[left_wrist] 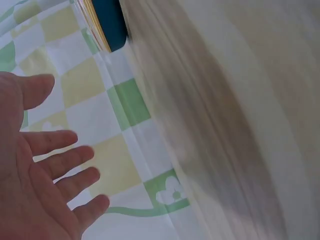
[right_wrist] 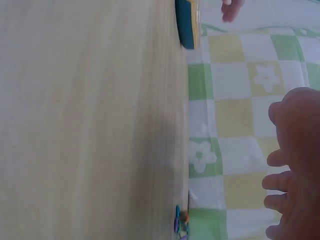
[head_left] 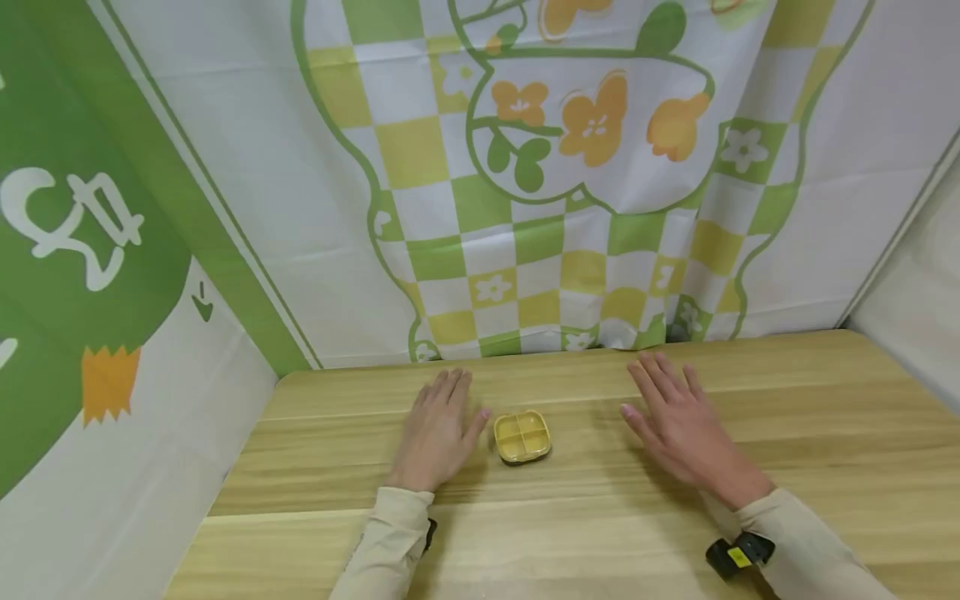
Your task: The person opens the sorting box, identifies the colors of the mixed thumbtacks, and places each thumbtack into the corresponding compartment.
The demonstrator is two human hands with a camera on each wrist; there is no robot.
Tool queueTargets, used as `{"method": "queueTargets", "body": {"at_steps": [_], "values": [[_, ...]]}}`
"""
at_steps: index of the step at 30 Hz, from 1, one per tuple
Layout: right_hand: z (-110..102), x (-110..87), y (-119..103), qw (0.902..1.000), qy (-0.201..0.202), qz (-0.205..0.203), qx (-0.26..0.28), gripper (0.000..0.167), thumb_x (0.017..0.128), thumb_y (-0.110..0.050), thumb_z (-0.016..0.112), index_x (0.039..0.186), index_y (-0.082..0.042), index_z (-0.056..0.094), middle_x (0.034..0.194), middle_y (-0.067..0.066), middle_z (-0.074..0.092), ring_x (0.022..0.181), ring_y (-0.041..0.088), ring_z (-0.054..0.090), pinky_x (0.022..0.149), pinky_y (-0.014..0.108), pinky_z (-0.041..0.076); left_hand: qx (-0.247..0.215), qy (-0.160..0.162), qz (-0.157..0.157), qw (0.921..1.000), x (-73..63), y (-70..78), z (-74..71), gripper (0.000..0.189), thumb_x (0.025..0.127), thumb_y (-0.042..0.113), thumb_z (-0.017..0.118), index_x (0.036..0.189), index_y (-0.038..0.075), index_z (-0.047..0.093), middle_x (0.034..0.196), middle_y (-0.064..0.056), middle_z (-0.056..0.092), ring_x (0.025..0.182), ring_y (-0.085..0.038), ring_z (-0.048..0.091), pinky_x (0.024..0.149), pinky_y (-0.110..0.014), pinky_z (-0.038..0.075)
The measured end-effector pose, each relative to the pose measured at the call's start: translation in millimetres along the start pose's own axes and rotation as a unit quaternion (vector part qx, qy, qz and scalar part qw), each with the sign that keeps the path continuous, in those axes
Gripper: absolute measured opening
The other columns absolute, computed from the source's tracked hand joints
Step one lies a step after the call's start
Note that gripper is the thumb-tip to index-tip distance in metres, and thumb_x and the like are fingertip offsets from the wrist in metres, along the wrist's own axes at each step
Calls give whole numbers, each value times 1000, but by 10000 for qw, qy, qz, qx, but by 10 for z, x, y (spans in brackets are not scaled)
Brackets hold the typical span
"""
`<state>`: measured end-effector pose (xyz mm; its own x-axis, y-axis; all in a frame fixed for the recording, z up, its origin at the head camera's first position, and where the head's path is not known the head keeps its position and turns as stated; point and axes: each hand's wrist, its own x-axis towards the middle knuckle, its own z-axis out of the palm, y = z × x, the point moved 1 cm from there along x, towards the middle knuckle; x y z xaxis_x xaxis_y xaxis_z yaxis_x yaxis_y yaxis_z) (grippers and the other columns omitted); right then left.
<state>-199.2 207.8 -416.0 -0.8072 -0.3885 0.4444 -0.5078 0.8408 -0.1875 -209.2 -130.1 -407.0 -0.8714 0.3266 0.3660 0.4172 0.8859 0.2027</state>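
A small yellow box (head_left: pixel 522 437) with four compartments sits on the wooden table between both hands. Its side shows dark teal below a pale yellow upper part in the left wrist view, where the box (left_wrist: pixel 111 22) is cut off by the top edge. My left hand (head_left: pixel 435 433) hovers just left of the box, fingers straight and thumb spread towards it. Farther off on the right, my right hand (head_left: pixel 686 429) is held over the table with its fingers extended. Neither hand holds anything. From the right wrist, the box (right_wrist: pixel 186 25) appears at the top.
A checked, flowered curtain (head_left: pixel 487 233) hangs along the table's far edge. Small multicoloured pieces (right_wrist: pixel 181 222) lie by that edge in the right wrist view. A green and white cloth (head_left: pixel 90 208) hangs on the left. The table (head_left: pixel 525 542) has a light wood grain.
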Motion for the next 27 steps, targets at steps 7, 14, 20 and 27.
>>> {"method": "queueTargets", "body": {"at_steps": [7,14,20,27], "values": [[35,-11,-129,9992,-341,23,205,63,108,-35,50,154,5,35,159,27,29,148,46,22,120,61,11,-648,-637,135,9958,-46,117,55,65,105,42,54,146,-8,46,148,-26,48,138,-42,43,116,-52,33],[52,13,-249,9982,-455,-134,362,63,106,-35,54,154,2,36,159,26,33,148,44,24,121,58,10,-1020,-1380,85,9851,-38,250,81,69,100,44,63,146,-6,47,146,-25,50,135,-41,48,112,-52,39],[71,74,-372,9965,-581,-345,501,64,104,-36,59,153,1,39,156,22,39,147,42,29,121,58,14,-975,-1683,47,9809,-35,309,108,71,95,45,70,143,-4,51,144,-23,52,133,-40,50,111,-51,41],[52,214,-583,9927,-738,-624,715,65,97,-33,69,147,2,47,149,22,48,141,42,39,118,59,22,-898,-1627,71,9826,-35,350,108,64,90,35,79,137,-2,57,139,-20,56,129,-37,53,109,-50,43]]}}
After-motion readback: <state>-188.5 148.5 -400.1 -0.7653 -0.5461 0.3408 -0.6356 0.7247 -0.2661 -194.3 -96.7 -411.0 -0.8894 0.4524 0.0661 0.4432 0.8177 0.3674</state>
